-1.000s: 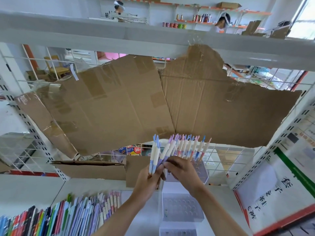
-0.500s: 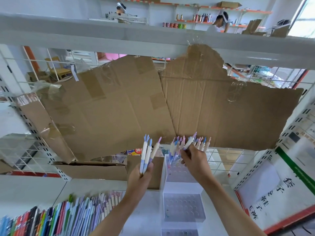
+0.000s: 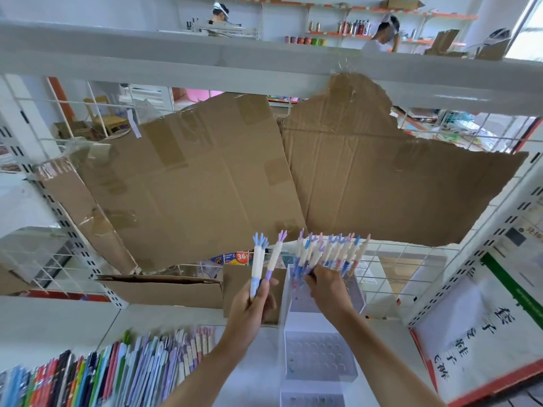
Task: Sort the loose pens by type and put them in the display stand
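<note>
My left hand (image 3: 252, 306) grips a few white pens (image 3: 260, 259) with blue and purple tips, held upright left of the stand. The clear tiered display stand (image 3: 320, 353) sits on the white shelf, its lower tiers showing rows of round holes. Several white pens (image 3: 332, 254) with blue, purple and pink tops stand fanned in its top tier. My right hand (image 3: 327, 284) reaches into that top tier, fingers curled round a pen among the standing ones; the exact pen is hard to make out.
A dense row of loose pens (image 3: 88, 374) in many colours lies at the lower left. Torn cardboard sheets (image 3: 205, 183) cover the wire grid behind. A low cardboard box (image 3: 164, 289) sits behind the stand. A white sign with characters (image 3: 482, 327) leans at the right.
My hands have drawn apart: the right one carried a pen from the left hand's bundle to the stand's top tier. The left hand stays left with fewer pens.
</note>
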### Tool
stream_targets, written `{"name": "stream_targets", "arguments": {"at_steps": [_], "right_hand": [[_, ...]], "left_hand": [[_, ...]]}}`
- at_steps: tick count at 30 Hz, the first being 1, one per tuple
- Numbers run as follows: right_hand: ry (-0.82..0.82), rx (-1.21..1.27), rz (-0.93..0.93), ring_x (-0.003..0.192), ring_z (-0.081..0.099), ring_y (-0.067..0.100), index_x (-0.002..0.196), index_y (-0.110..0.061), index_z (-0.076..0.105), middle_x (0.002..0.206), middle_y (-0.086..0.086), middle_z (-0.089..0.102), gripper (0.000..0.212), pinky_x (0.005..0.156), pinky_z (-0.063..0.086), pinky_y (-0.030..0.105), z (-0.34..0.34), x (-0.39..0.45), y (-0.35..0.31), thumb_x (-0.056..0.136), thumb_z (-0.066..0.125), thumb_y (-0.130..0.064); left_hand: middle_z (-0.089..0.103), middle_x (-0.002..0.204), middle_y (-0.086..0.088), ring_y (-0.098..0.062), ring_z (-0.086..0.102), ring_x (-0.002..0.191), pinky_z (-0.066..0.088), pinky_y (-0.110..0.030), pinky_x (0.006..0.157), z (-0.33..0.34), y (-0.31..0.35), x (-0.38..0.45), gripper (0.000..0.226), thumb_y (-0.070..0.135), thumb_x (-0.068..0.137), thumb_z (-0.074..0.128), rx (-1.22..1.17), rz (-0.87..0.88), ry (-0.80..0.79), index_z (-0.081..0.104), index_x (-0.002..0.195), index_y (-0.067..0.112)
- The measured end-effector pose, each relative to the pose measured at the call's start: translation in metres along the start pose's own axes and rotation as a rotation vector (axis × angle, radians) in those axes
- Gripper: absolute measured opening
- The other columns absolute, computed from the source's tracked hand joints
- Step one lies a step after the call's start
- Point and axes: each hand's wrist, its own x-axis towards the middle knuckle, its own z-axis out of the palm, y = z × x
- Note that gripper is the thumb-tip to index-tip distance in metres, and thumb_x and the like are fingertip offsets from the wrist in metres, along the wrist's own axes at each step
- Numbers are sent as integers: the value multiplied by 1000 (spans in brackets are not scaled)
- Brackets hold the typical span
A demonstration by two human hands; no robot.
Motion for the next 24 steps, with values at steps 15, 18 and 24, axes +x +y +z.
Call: {"name": "stream_targets", "arguments": {"at_steps": [15,18,24], "right_hand": [[22,-86,-49,73,56,20,84,-7,55,77,5,56,13,66,43,28,-10,-9,-1,95,49,-12],[43,114,-126,61,52,11,81,-9,64,69,0,58,12,62,40,24,-18,-30,-10,90,55,-7],[-123,349,-74,55,49,7,69,-6,60,66,7,64,24,57,40,20,-23,-48,-28,88,61,-22]], "left_hand": [[39,51,12,-6,38,52,30,-15,49,8,3,-3,27,28,98,42,-2,-29,-33,63,103,12],[35,56,4,-5,32,49,25,-13,46,8,4,-4,21,25,99,44,-37,-99,-40,63,98,16],[56,52,4,-9,42,47,36,-24,54,24,3,-3,32,26,98,45,71,-115,-200,63,78,9]]}}
